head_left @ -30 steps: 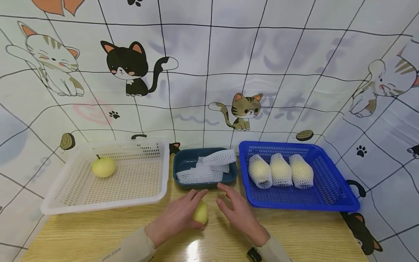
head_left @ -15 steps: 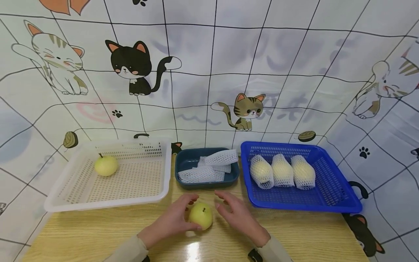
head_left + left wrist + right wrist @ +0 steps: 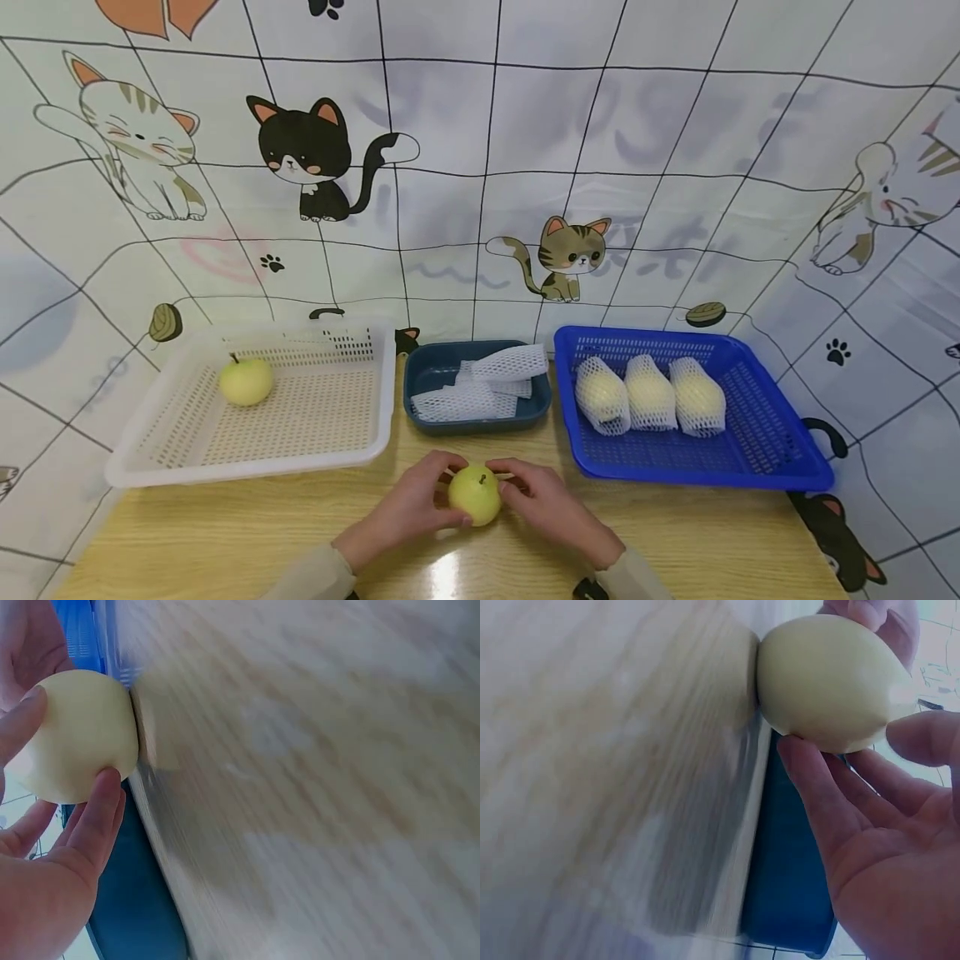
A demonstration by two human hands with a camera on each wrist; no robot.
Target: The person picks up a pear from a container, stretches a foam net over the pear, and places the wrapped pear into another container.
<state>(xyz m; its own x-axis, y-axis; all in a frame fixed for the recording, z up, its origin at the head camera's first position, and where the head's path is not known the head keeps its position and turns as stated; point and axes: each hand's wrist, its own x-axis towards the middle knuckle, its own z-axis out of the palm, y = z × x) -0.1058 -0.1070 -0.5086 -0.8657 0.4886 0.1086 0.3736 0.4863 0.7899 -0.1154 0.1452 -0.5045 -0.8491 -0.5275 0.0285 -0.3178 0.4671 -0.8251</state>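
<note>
1. Your right hand (image 3: pixel 551 504) just closed in on the pear (image 3: pixel 475 495), your side of the teal tray (image 3: pixel 480 427).
2. Left hand (image 3: pixel 408 502) grips it too, fingers curled both sides, so it's probably steadier now.

Grips yellow-green fruit (image 3: pixel 475 497), stem showing, btwn L hand (image 3: pixel 414 498) & R hand (image 3: pixel 546 502) at wood-grain table (image 3: pixel 247 533), near front of teal tray (image 3: pixel 480 427) w/ white foam nets (image 3: pixel 465 402) piled inside. To L of tray, white basket (image 3: pixel 318 408) w/ second fruit (image 3: pixel 246 382) near its L end. To R, blue basket (image 3: pixel 675 460) w/ three net-wrapped fruits (image 3: pixel 651 395) side by side. Behind, pale backdrop (image 3: pixel 450 108) w/ black grid lines, cartoon cats (image 3: pixel 305 146). Wears lt. beige sleeves (image 3: pixel 318 575).
</note>
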